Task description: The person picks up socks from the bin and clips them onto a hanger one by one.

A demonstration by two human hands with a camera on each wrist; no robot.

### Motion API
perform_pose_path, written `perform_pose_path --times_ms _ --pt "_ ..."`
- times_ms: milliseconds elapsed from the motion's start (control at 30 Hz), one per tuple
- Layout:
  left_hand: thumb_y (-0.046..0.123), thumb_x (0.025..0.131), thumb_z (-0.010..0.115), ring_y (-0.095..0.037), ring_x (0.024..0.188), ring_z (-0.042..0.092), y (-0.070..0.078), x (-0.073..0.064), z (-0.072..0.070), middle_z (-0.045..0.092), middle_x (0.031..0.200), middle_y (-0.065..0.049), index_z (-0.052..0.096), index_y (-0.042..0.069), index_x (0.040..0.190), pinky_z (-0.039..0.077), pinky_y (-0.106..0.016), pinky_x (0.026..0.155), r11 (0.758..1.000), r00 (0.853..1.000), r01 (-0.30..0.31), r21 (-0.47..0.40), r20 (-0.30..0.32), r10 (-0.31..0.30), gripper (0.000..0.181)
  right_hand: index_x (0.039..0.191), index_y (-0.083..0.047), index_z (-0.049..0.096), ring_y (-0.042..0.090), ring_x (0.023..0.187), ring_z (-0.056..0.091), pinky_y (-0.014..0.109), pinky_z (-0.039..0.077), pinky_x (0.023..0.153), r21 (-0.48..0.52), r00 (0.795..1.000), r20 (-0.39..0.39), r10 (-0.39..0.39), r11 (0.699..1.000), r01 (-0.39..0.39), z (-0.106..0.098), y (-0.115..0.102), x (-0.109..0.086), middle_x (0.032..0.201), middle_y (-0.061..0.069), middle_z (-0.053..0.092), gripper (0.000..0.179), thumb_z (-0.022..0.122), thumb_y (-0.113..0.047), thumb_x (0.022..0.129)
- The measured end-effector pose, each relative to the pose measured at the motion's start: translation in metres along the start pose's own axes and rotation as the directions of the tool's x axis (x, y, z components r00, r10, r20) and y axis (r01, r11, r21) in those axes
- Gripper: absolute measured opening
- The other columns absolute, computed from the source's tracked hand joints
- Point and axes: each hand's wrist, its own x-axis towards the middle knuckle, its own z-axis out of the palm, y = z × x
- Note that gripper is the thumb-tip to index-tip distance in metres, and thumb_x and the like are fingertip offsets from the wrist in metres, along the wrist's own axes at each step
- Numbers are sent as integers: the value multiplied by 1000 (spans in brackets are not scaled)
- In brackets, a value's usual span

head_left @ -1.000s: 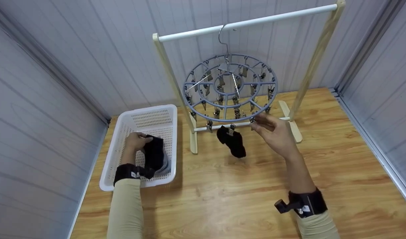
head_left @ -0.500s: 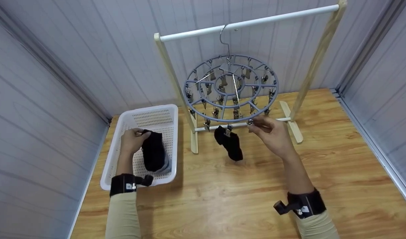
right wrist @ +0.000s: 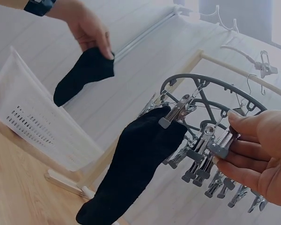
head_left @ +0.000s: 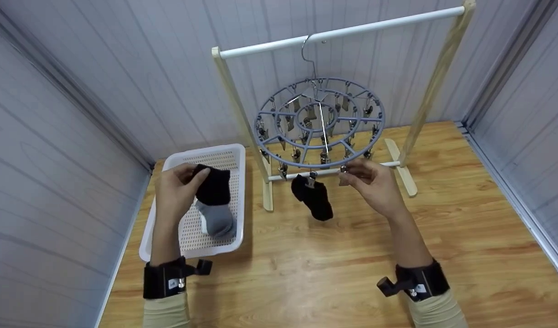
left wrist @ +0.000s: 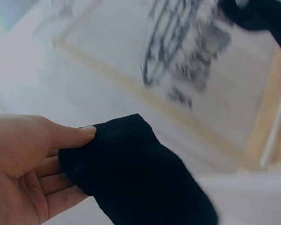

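Note:
Pinched by its cuff between thumb and fingers, a black sock hangs from my left hand, above the white basket. My right hand holds a metal clip at the front rim of the round grey drying hanger. In the right wrist view the thumb lies on one side of that clip and the fingers on the other. Beside it, a second black sock dangles from a neighbouring clip, apart from my hand.
A grey sock lies in the basket. The hanger hooks over the white bar of a wooden rack, and several more metal clips hang under its rings. Panelled walls stand behind and at both sides of the wooden floor.
My left hand has lifted the black sock up from the basket, uncovering the grey sock. The right hand stays at its clip, while the hanger and its sock have shifted slightly.

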Motion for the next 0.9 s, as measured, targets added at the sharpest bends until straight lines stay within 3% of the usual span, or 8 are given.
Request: perform_pose_path --times_ms 233,433,667,900 --pt "20 98 80 -19 75 73 48 -22 7 78 88 -8 82 5 99 54 -18 67 982 989 -133 -132 44 140 15 120 8 70 23 93 77 35 63 85 55 1000 5 8 998 -8 1 -5 -3 108 21 75 26 77 0 96" --pt "16 98 79 -25 74 75 64 -46 29 79 88 -7 82 4 100 58 -20 66 957 979 -179 -229 55 196 12 117 9 70 27 84 78 37 64 83 87 999 34 1 996 -4 1 -8 -5 100 22 77 22 75 -1 98" --pt "14 98 79 -23 72 75 64 -75 62 79 88 -5 82 2 103 60 -23 65 940 983 -157 -302 42 177 14 117 9 70 23 89 78 34 63 85 53 999 39 22 998 -24 2 -13 -8 105 22 77 24 77 -1 97" --pt "11 96 81 -22 78 77 70 -97 92 80 94 -7 83 3 106 62 -27 69 874 993 -78 -479 42 112 13 121 9 69 25 87 79 41 64 84 89 998 32 57 994 -60 6 -19 -11 106 26 76 27 76 0 96"
